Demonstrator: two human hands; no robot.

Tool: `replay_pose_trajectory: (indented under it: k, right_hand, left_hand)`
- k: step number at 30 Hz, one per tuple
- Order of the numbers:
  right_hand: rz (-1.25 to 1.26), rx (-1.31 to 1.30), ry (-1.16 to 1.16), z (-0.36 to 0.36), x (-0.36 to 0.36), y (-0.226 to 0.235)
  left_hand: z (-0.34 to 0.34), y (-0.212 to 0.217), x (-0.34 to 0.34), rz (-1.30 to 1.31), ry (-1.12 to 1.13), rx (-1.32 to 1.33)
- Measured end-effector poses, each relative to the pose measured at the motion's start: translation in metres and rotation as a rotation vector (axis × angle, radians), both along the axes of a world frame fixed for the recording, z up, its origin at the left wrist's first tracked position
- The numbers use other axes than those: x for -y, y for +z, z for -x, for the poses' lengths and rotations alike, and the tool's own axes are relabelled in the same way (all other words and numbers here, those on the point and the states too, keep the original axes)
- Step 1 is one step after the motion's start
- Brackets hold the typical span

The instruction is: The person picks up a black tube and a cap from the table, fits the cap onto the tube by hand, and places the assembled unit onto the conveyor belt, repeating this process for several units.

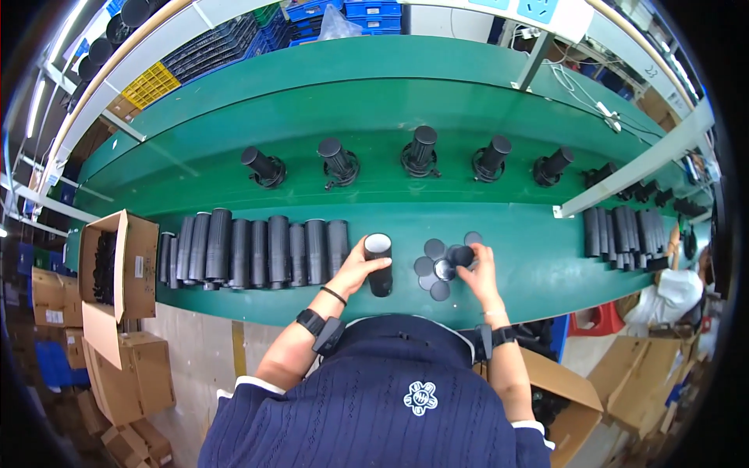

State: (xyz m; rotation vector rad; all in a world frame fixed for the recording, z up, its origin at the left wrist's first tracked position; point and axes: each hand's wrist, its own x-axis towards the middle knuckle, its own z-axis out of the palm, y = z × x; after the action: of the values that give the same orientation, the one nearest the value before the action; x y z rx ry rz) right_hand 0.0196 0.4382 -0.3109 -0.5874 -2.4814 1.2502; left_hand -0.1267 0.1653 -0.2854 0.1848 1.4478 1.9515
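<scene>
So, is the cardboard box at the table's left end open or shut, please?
The cardboard box is open: one flap folds outward, black parts show inside.

Held cylinder (381, 280): black, white inside
Round discs (440, 291): black
Workbench (538, 257): green
Far-left crate (147, 87): yellow
Left open carton (139, 261): brown
Shirt (328, 413): navy, vertical knit lines, white flower emblem (420, 398)

passage between held tube (381, 277) and loose discs (444, 269), packed cylinders (258, 249) barring left
</scene>
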Motion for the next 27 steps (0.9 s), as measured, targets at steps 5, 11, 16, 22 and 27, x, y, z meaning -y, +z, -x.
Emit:
replay_pose_trajectory:
  k: [5, 11, 16, 22, 27]
  right_hand:
    - [0.178, -0.100, 0.304, 0.023, 0.048, 0.073]
    - [0.096, -0.128, 0.397, 0.021, 0.051, 0.113]
    - [0.651, -0.155, 0.468, 0.023, 0.052, 0.094]
    - [1.118, -0.307, 0.594, -0.001, 0.044, 0.093]
    - [1.254, -0.441, 0.525, -0.001, 0.053, 0.074]
  left_hand:
    - [-0.004, 0.045, -0.011, -0.053, -0.474, -0.114]
    - [-0.009, 0.066, -0.037, -0.133, -0.640, -0.200]
    - [-0.018, 0.090, -0.033, -0.086, -0.531, 0.011]
    - [-0.031, 0.092, -0.052, -0.204, -0.619, 0.062]
    - [-0.029, 0.088, -0.054, -0.197, -0.673, 0.024]
